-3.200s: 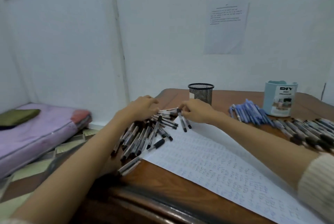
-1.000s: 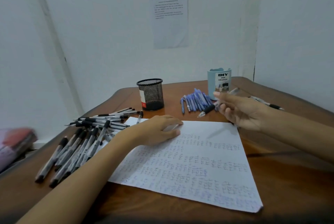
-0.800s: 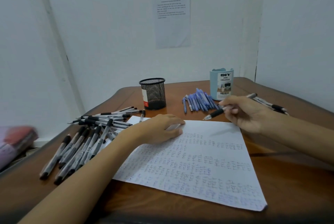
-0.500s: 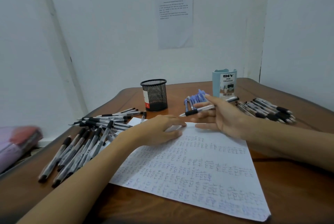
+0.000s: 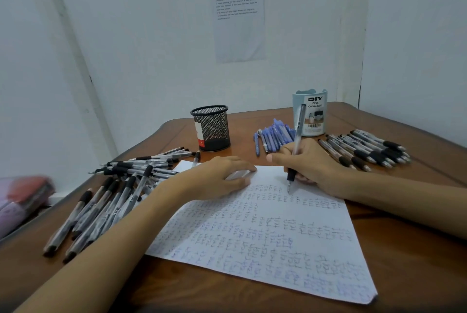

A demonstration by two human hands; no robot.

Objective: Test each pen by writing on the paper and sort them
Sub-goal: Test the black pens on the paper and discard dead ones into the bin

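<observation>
My right hand (image 5: 313, 165) grips a clear pen with a black grip (image 5: 296, 146) upright, its tip touching the white paper (image 5: 265, 234) near the top edge. The sheet is covered in rows of small scribbles. My left hand (image 5: 217, 177) rests palm down on the paper's upper left part. A loose heap of black-grip pens (image 5: 108, 194) lies left of the sheet. A second row of black-grip pens (image 5: 366, 147) lies at the right, and a bunch of blue pens (image 5: 273, 137) behind my right hand.
A black mesh pen cup (image 5: 211, 128) stands at the back centre of the brown wooden table (image 5: 417, 249). A light blue desk organizer (image 5: 310, 115) stands behind the blue pens. A printed sheet (image 5: 238, 20) hangs on the white wall. The table's left edge drops toward a mattress (image 5: 22, 199).
My right hand has turned the pen from lying level above the sheet to upright and brought its tip down onto the paper. My left hand has stayed on the sheet.
</observation>
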